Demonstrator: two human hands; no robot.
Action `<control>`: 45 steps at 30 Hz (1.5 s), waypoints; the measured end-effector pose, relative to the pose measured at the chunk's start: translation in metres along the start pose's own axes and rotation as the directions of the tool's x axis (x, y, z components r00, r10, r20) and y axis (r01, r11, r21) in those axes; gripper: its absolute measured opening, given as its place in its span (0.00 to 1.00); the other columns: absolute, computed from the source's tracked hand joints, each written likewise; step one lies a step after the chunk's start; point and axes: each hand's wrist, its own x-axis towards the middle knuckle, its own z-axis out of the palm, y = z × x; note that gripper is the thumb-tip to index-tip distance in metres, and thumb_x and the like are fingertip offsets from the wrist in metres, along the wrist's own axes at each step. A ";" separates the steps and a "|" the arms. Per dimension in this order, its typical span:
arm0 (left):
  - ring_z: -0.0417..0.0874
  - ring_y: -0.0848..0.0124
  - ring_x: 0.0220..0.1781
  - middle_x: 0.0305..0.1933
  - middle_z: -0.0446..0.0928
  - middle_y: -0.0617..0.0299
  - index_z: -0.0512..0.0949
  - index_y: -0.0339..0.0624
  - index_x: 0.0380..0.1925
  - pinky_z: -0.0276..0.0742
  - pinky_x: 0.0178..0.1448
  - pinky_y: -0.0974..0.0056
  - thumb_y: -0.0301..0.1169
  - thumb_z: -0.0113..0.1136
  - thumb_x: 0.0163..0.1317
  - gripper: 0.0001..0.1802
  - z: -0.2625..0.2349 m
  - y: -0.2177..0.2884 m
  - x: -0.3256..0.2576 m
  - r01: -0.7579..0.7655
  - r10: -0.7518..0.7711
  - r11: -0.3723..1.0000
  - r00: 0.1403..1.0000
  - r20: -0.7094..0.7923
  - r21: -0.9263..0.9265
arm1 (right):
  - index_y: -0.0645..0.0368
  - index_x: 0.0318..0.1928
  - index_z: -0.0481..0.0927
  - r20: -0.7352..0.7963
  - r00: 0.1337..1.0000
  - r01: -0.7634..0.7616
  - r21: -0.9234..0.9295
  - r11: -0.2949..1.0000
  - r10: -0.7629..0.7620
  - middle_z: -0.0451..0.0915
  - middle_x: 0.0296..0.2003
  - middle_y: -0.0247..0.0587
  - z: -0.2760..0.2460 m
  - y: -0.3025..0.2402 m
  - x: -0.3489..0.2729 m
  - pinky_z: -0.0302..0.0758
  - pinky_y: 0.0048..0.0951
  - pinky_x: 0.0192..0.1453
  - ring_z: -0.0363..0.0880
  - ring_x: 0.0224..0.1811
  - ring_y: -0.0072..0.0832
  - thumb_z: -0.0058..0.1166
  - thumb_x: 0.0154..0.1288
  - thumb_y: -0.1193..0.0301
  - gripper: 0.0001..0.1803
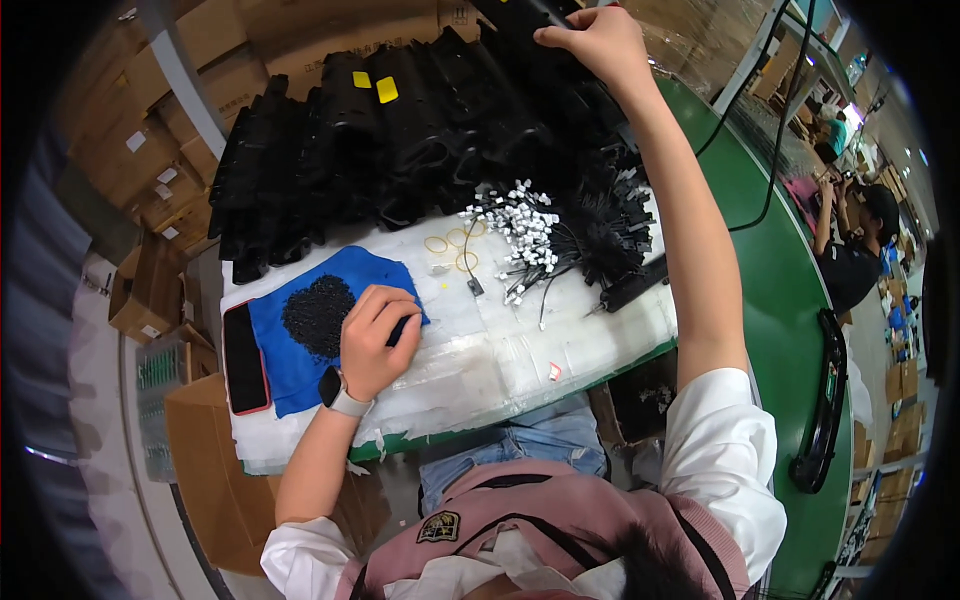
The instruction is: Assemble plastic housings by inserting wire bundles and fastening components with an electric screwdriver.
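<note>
My left hand [380, 340], with a watch on its wrist, rests at the right edge of a blue cloth [395, 275]. Its fingers curl toward the thumb, and whatever they may hold is hidden. Beside it on the cloth lies a heap of tiny black pieces [318, 315]. Stretched out to the far side, my right hand [605, 45] grips a long black molded plastic part [525, 18] between thumb and fingers, partly cut off by the picture's top. Below that part stands a row of similar black plastic parts [430, 110], two bearing yellow stickers [387, 90].
Black cables with white connectors [525, 235] are piled right of centre, near several yellow rubber bands [437, 244]. A phone [243, 355] lies left of the cloth. A green table [765, 270] carries a curved black part [822, 400]. Cardboard boxes [150, 200] stand left; a co-worker [855, 255] sits far right.
</note>
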 end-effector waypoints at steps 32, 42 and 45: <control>0.77 0.55 0.44 0.47 0.75 0.52 0.77 0.40 0.43 0.73 0.42 0.57 0.27 0.68 0.34 0.28 0.038 0.104 -0.067 0.022 -0.117 0.976 0.893 0.435 0.217 | 0.60 0.23 0.79 0.421 0.634 0.342 0.599 0.724 -0.648 0.82 0.39 0.36 0.021 0.050 -0.236 0.77 0.33 0.42 0.77 0.46 0.36 0.65 0.42 0.74 0.08; 0.63 0.55 0.67 0.61 0.67 0.53 0.71 0.48 0.57 0.52 0.64 0.37 0.48 0.67 0.44 0.38 0.021 0.097 -0.023 -0.028 -0.168 0.941 0.827 0.537 0.337 | 0.71 0.49 0.74 -0.020 0.727 -0.686 -0.065 0.725 0.687 0.77 0.14 0.42 -0.034 0.154 -0.265 0.74 0.31 0.28 0.80 0.20 0.31 0.57 0.59 0.50 0.33; 0.65 0.55 0.63 0.59 0.68 0.53 0.70 0.43 0.58 0.51 0.66 0.36 0.51 0.67 0.43 0.41 0.023 0.088 -0.020 -0.030 -0.156 0.957 0.788 0.596 0.290 | 0.76 0.51 0.69 0.031 0.693 -0.712 -0.126 0.691 0.720 0.77 0.14 0.44 -0.018 0.140 -0.252 0.74 0.31 0.24 0.78 0.15 0.32 0.58 0.56 0.48 0.39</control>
